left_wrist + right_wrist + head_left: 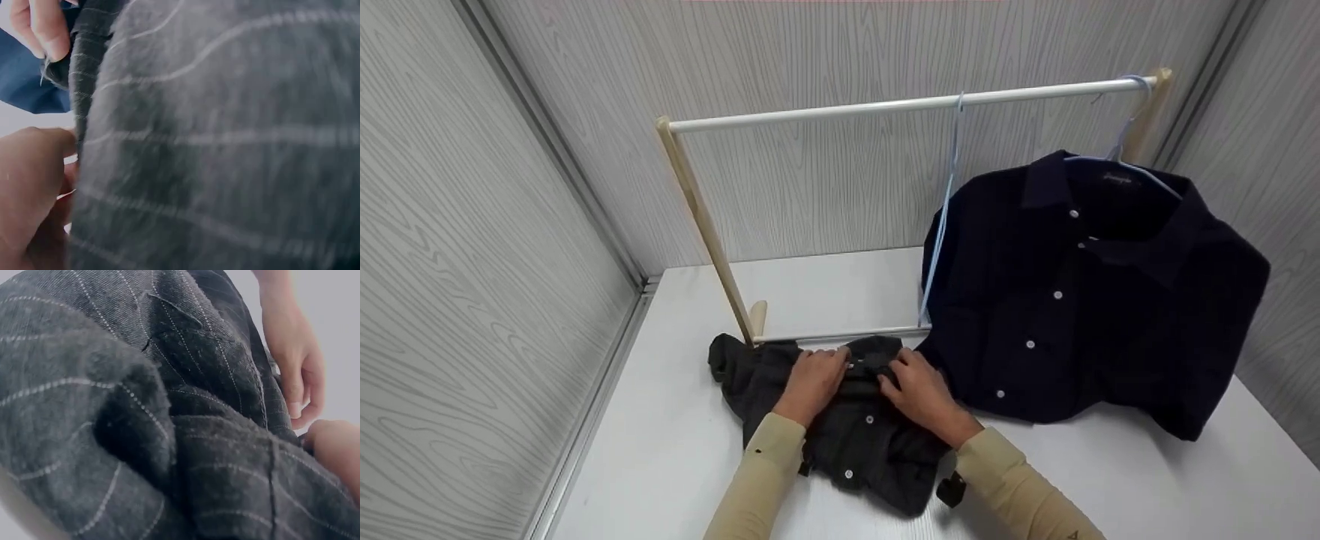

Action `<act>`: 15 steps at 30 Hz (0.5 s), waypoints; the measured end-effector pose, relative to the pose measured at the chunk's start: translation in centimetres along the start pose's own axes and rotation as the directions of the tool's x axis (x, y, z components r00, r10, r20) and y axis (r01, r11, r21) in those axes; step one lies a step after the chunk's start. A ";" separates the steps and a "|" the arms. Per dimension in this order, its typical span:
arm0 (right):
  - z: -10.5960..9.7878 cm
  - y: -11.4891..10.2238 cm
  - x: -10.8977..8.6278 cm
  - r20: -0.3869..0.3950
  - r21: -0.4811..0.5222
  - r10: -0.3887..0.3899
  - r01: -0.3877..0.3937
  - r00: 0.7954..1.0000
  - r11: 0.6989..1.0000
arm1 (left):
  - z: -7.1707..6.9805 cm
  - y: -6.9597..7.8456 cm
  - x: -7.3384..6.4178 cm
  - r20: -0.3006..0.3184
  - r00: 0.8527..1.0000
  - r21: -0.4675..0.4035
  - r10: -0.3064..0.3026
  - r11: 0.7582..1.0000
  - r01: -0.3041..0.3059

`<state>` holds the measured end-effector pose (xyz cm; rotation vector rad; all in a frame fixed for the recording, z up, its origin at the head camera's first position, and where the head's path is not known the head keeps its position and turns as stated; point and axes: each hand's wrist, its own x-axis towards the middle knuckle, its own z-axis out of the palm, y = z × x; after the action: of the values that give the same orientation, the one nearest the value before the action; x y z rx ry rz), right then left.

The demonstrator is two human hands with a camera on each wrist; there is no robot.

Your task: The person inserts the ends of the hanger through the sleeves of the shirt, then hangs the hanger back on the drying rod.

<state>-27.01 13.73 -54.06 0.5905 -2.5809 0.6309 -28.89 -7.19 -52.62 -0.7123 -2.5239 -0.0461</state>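
Note:
A dark grey pinstriped shirt [840, 442] with white buttons lies bunched on the white table, its collar end away from me. My left hand [815, 379] grips the cloth left of the neck opening. On the opening's other side, my right hand [922, 390] pinches the collar between thumb and fingers. Close up in the left wrist view, the striped cloth [225, 135] fills most of the picture, with the left thumb [34, 174] at its edge. Folds of the shirt [214, 433] cover much of the right wrist view and hide part of the right hand.
Behind the shirt stands a rack with a white top rail [825, 112] and wooden posts [701, 217]. A light blue hanger [945, 217] hangs from the rail. To its right, a navy shirt [1117, 322] hangs on another blue hanger [1144, 176]. Grey panel walls [457, 247] enclose the table [660, 450].

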 end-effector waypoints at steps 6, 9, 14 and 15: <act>-0.3 1.6 0.1 -0.101 0.347 0.168 -0.124 0.980 0.930 | 0.4 0.6 0.2 0.117 0.981 -0.017 -0.152 0.988 0.155; -0.7 2.0 0.0 -0.091 0.487 0.259 -0.184 0.962 0.854 | 0.3 0.8 0.4 0.213 0.950 -0.049 -0.226 0.969 0.242; -1.5 2.1 -0.1 -0.031 0.650 0.353 -0.250 0.935 0.718 | 0.4 0.9 0.8 0.178 0.943 -0.079 -0.282 0.951 0.299; -1.7 2.2 -0.1 -0.019 0.677 0.366 -0.257 0.931 0.690 | 0.5 0.9 0.9 0.147 0.949 -0.085 -0.279 0.952 0.293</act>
<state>-27.50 16.37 -53.40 0.2689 -2.2707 1.6935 -29.32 -5.92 -52.68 -0.3925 -2.7525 -0.2430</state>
